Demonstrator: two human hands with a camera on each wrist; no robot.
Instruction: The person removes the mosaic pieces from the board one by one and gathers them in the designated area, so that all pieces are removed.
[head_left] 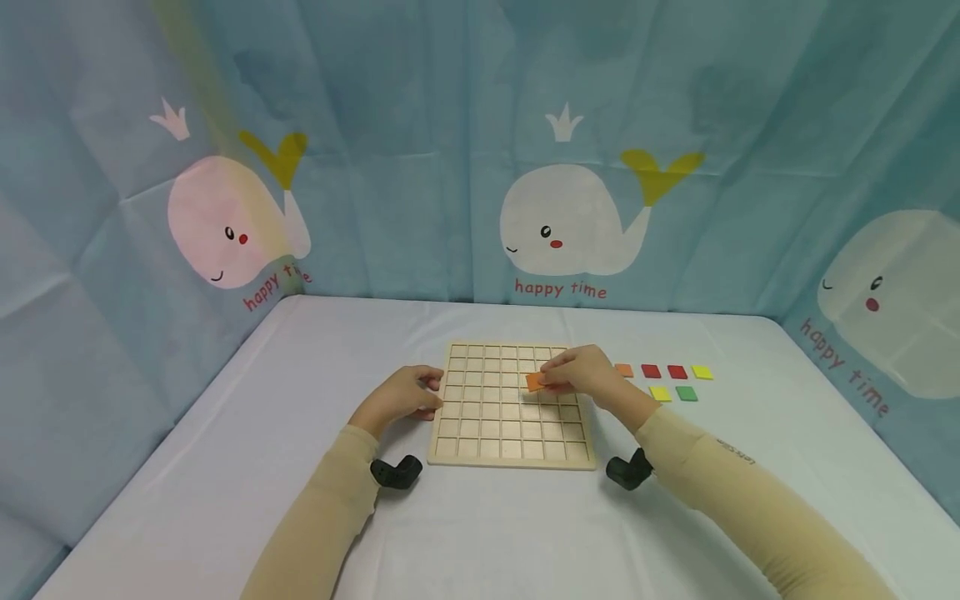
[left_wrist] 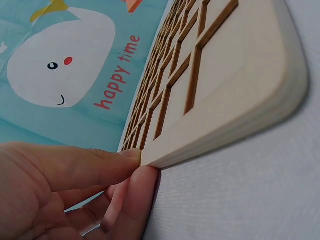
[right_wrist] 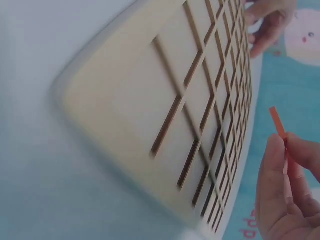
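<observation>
A light wooden grid board [head_left: 480, 429] lies flat, its square cells marked off by dark grooves. At its left edge, my left hand [head_left: 401, 392] pinches the rim between thumb and fingers; the left wrist view shows the fingertips right at the board's side [left_wrist: 220, 132]. My right hand [head_left: 588, 372] holds a thin orange square tile [head_left: 535, 382] between thumb and fingers, over the right half of the board. In the right wrist view the tile [right_wrist: 276, 121] stands edge-on above the grid, raised from its surface.
Right of the board, loose square tiles lie in two rows: an orange tile [head_left: 624, 370], red tiles [head_left: 677, 372], yellow tiles [head_left: 702, 372] and a green tile [head_left: 686, 393]. A white cloth [head_left: 495, 533] covers the table. Behind it hangs a blue whale-print curtain [head_left: 390, 225].
</observation>
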